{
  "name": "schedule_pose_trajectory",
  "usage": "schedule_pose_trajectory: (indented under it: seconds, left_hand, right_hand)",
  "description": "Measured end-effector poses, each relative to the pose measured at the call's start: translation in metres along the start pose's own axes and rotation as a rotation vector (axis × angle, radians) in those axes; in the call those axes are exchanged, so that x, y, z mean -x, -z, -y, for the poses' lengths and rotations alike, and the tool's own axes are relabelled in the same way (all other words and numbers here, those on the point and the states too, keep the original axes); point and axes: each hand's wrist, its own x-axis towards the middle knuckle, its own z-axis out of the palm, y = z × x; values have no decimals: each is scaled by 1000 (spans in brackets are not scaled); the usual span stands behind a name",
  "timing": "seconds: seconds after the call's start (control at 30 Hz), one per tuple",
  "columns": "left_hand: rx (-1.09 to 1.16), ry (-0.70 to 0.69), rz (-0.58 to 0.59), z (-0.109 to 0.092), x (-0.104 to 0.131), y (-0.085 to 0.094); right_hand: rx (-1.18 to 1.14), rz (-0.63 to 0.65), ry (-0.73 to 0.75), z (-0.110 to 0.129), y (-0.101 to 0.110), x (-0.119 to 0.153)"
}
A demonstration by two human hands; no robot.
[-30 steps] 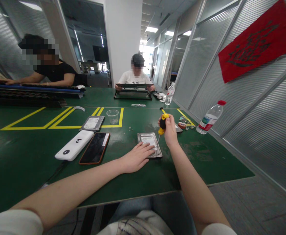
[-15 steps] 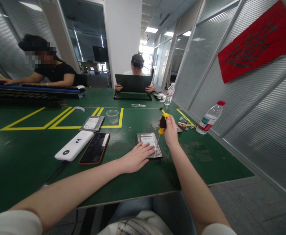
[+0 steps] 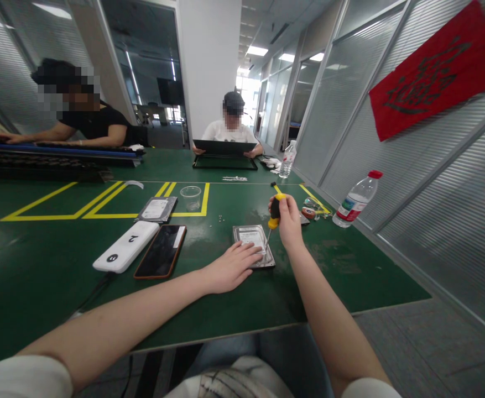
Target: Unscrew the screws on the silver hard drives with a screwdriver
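Note:
A silver hard drive [image 3: 248,234] with a white label lies on the green table in front of me. My left hand [image 3: 233,269] rests flat across its near left part, fingers stretched out. My right hand [image 3: 290,221] is wrapped round the yellow and black handle of a screwdriver [image 3: 274,223]. The shaft slants down to the drive's right edge; my fingers and the small size hide whether the tip sits in a screw. A few tiny screws [image 3: 220,218] lie beyond the drive.
Left of the drive are a phone [image 3: 161,251], a white power bank [image 3: 126,247], another hard drive [image 3: 156,209] and a clear plastic cup [image 3: 191,198]. A water bottle [image 3: 357,199] stands at the right edge. Across the table a person holds a dark panel [image 3: 224,147].
My hands and the drive stay almost still; the screwdriver handle has shifted very slightly. The person opposite has lowered the dark panel.

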Motion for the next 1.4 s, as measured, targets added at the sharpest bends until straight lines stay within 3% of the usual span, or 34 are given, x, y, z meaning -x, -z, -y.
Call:
schedule_pose_trajectory:
  seconds: [0.33,0.57,0.77,1.0,1.2,1.4]
  left_hand:
    - [-6,4,7,-1,0,1]
    - [3,7,4,-2,0,3]
    - [5,7,3,0,0,1]
    - [-10,2,7,-1,0,1]
    - [-8,5,8,-1,0,2]
    - [10,-9,-20,1,1,-1]
  right_hand:
    - [-86,38,-2,-1,3,-2]
    - [-12,-56,19,5,-1,1]
    - [-85,18,20,2,2,-1]
    - [9,-41,-4,-6,6,-3]
    - [-76,2,0,4,1,0]
    - [-40,6,-29,-2,5,-3]
